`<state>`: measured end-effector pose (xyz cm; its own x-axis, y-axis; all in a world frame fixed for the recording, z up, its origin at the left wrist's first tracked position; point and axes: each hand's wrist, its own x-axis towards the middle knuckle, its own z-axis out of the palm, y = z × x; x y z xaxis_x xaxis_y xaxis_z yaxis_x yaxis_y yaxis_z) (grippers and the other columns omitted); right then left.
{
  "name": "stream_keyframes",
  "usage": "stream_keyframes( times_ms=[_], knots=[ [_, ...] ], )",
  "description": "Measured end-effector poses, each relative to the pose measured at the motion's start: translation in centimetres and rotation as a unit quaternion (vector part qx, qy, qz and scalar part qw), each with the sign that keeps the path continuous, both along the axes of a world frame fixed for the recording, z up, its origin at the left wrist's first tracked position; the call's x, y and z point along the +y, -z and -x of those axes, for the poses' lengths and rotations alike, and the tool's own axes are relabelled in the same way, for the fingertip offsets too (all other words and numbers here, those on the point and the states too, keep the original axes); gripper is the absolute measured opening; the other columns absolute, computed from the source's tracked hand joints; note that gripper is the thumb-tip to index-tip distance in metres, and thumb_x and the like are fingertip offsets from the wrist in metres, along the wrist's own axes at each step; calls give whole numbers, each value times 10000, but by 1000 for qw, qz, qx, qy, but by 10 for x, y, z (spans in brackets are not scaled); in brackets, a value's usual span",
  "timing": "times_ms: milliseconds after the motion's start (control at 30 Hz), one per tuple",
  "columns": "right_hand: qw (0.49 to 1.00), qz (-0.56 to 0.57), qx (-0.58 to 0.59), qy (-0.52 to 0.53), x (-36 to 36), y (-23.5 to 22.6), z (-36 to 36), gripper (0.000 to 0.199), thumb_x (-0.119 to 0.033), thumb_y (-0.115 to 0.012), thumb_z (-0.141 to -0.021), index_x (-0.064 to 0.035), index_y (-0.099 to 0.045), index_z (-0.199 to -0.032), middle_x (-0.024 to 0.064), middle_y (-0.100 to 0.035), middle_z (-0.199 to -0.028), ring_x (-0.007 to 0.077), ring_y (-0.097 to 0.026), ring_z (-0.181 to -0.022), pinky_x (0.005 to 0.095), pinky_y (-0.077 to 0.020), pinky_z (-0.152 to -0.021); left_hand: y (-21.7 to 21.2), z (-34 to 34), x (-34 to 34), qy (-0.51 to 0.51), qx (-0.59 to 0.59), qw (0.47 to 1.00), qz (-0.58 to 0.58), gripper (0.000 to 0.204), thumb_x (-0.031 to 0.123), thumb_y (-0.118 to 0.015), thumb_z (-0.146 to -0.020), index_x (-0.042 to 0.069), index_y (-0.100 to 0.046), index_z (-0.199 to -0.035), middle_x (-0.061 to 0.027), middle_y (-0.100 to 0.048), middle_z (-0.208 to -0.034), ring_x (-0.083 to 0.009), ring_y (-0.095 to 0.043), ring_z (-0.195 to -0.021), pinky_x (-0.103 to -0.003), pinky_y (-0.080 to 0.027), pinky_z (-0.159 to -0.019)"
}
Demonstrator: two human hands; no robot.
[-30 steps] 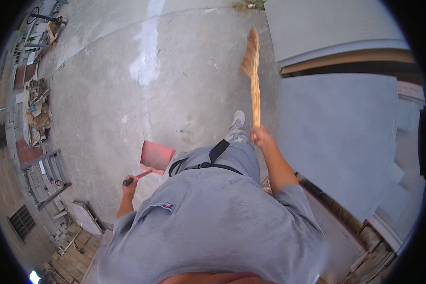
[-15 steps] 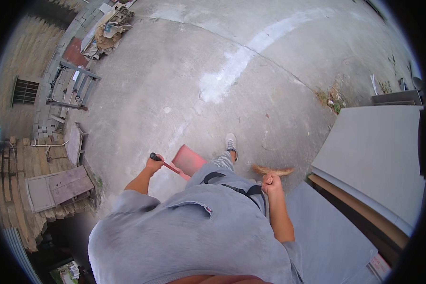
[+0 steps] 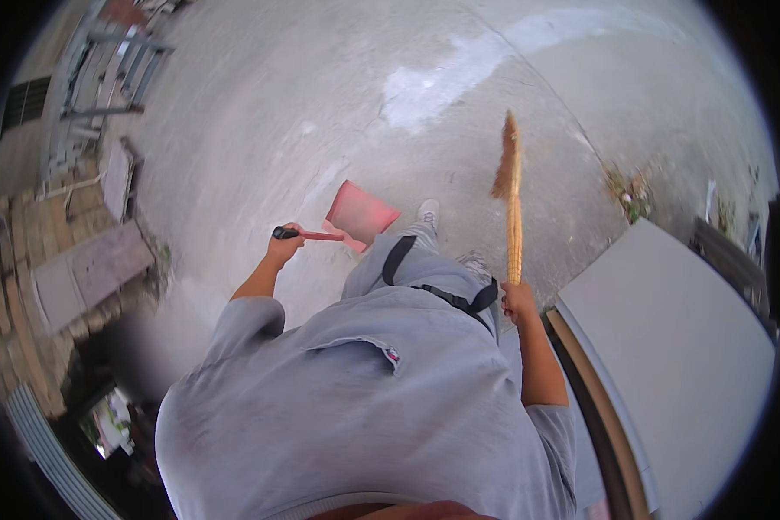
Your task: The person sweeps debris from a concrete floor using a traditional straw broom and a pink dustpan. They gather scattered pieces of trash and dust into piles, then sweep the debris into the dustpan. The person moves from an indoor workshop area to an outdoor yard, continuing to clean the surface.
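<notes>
The broom (image 3: 514, 230) is what has changed most. Half a second ago its brush was low and right by the right hand (image 3: 518, 302); now the broom points out ahead, with its brown brush (image 3: 506, 165) well apart from that hand. The right hand has its fingers curled tight around the near end of the yellow stick. The left hand (image 3: 286, 243) is closed around the handle of the red dustpan (image 3: 362, 212), close to its black end (image 3: 283, 233). The dustpan is in front of the body and a bit to the left, just beside the pale shoe (image 3: 428, 211), much as it was before. I can't tell if the dustpan or the brush touches the grey ground (image 3: 234, 156). For the work, I think this means both tools are ready to use, but the brush is not at the dustpan now. On the right is a big grey board (image 3: 676, 364), with some plants (image 3: 631, 191) past its far corner. The grey shirt (image 3: 321, 425) has a tiny red mark (image 3: 393, 355) by its pocket, too small to read. I can't read any other words here.
</notes>
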<state>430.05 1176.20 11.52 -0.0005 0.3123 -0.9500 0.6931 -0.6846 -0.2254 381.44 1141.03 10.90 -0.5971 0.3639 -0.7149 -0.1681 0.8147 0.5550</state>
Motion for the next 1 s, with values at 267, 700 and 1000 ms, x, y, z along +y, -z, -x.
stream_keyframes(
  times_ms=[267,700,1000],
  knots=[
    [995,95,6,41,61,93,49,147,-53,-663,-753,-20,-555,-659,42,-513,-516,149,-471,-368,294,-319,-303,7,-33,-9,-57,5,998,41,96,110,-676,-741,112,-584,-717,3,-556,-627,-91,-504,-563,-253,-404,-490],
    [970,-114,-57,206,320,111,-134,98,-30,-610,-771,43,-562,-727,82,-515,-533,182,-484,-391,328,-386,-339,-19,-93,117,-2,36,999,11,195,-16,-637,-668,88,-551,-808,-43,-554,-641,-122,-508,-481,-253,-411,-415],
    [960,-94,-51,260,351,55,-269,90,-36,-568,-763,45,-535,-746,93,-506,-537,199,-491,-389,345,-366,-335,-63,-159,341,-83,101,991,-24,246,-31,-645,-688,120,-557,-860,-32,-585,-784,-122,-556,-596,-232,-455,-494]
  ],
)
